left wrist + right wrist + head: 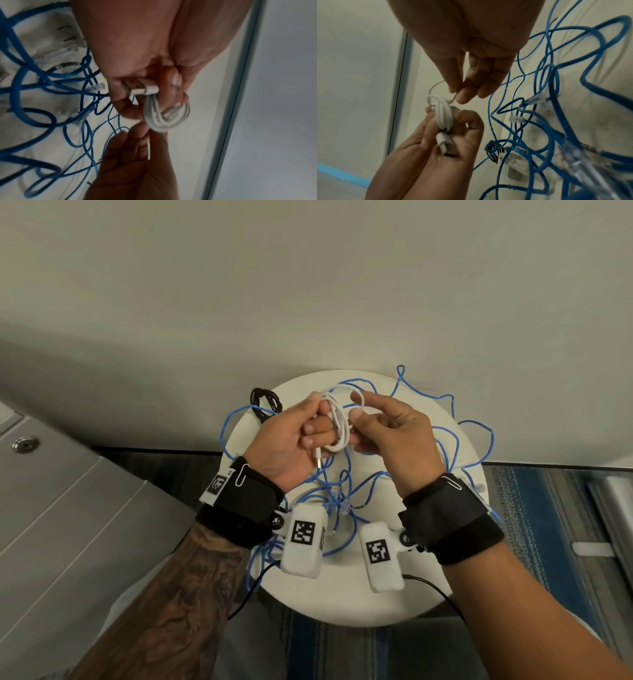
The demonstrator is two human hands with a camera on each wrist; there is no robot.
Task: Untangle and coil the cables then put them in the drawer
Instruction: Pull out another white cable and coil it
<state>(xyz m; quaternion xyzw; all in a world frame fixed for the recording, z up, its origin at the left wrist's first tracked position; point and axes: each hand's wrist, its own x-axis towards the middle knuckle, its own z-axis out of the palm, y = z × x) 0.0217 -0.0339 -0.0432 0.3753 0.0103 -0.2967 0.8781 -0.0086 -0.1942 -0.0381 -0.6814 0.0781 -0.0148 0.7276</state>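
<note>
Left hand (pixel 291 436) raised above round white tabletop (pixel 394 607), fingers curled round coiled white USB cable (pixel 337 422), right hand (pixel 394 433) pinching its loose end, forefinger extended, tangled blue network cables (pixel 445 440) sprawled across tabletop to its edges

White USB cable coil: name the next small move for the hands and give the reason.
Probably wrap the last loose loop onto the coil. The left hand already holds the thin white USB cable wound around its fingers, plug pinned at the palm, while the right hand pinches the short free tail. The tangled blue network cables lie untouched on the round white table.
</note>
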